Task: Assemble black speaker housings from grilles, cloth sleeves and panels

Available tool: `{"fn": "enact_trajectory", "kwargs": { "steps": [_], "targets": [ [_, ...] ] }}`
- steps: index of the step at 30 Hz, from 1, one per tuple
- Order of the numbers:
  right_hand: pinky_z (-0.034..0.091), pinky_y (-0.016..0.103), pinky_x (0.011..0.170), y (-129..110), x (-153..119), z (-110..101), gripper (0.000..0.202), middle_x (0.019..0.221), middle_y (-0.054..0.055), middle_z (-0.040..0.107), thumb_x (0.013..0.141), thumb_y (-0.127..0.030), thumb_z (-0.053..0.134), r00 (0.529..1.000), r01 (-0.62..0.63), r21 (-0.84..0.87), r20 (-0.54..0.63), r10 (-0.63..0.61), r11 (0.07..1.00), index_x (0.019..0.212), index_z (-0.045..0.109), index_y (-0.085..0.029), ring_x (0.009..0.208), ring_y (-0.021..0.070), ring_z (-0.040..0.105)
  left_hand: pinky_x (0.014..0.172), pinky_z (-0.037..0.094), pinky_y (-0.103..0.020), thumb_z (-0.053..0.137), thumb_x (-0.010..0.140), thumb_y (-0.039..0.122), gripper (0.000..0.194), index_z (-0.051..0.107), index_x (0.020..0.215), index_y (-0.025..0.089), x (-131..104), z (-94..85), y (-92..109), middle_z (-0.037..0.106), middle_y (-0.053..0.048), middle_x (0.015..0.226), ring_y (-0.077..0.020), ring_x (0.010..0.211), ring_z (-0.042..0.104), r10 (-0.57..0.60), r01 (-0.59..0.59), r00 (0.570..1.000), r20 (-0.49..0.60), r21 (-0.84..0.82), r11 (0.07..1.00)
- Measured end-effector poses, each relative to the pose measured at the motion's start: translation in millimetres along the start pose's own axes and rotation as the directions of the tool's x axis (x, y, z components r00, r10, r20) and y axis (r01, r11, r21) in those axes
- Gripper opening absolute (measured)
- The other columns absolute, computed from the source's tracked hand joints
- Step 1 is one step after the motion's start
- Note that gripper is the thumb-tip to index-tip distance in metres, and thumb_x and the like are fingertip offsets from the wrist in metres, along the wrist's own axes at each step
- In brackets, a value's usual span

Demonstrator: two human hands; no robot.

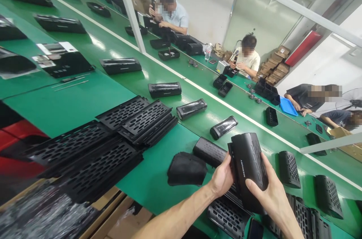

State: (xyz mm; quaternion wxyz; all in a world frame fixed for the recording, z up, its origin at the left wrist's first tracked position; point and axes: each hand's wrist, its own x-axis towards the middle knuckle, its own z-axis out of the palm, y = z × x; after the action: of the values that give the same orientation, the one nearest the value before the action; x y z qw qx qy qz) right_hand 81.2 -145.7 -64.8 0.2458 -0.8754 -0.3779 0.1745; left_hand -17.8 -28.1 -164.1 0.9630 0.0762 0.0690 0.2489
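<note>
Both hands hold one black speaker housing [249, 167] with white lettering, tilted upright over the green table. My left hand [222, 176] grips its left edge, fingers partly hidden behind it. On its right side is my right hand [271, 190], thumb across the front and fingers around the edge. Just behind my left hand lies a black perforated housing [209, 151], with a black cloth-like piece [186, 169] to its left. Below the held housing are perforated black panels [227, 216] and a dark flat object [255, 228].
Perforated panels [147, 118] are stacked at the left. Wrapped housings [192, 109] line the green conveyor [198, 94]. More perforated housings [328, 195] stand at the right. Several people sit across the line. A metal post [130, 9] rises beyond, and plastic-wrapped items [42, 212] fill a box lower left.
</note>
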Motion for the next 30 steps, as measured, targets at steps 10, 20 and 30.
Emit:
{"fn": "enact_trajectory", "kwargs": {
  "steps": [10,20,30],
  "targets": [
    [0.056,0.053,0.097,-4,-1,3,0.094,0.141,0.012,0.057,0.086,-0.053,0.067,1.000,-0.024,-0.103,0.004,0.025,0.994,0.166,0.021,-0.035,0.121,0.0379,0.067,0.119,0.040,-0.046,0.067,0.096,0.046,0.053,0.057,0.144,0.027,4,1.6,-2,0.064,-0.008,0.146,-0.0292,0.140,0.055,-0.017,0.017,0.996,0.084,0.007,1.000],
    [0.037,0.058,0.119,-8,7,-17,0.093,0.159,0.012,0.047,0.087,-0.058,0.065,0.988,-0.008,0.033,0.157,0.003,0.999,0.165,0.024,-0.028,0.145,0.0363,0.048,0.082,0.057,-0.039,0.087,0.074,0.054,0.071,0.056,0.135,0.033,20,-27.1,11,0.075,-0.004,0.107,-0.0225,0.089,0.072,-0.197,0.171,0.975,0.102,0.221,0.960],
    [0.036,0.056,0.122,9,-16,-16,0.092,0.168,0.011,0.031,0.084,-0.061,0.072,0.973,0.188,0.264,-0.182,-0.143,0.946,0.161,0.030,-0.032,0.153,0.0364,0.035,0.088,0.058,-0.043,0.094,0.060,0.036,0.092,0.054,0.142,0.026,27,-2.6,46,0.076,-0.009,0.117,-0.0318,0.102,0.073,-0.132,0.084,0.981,0.140,0.305,0.949]
  ]
}}
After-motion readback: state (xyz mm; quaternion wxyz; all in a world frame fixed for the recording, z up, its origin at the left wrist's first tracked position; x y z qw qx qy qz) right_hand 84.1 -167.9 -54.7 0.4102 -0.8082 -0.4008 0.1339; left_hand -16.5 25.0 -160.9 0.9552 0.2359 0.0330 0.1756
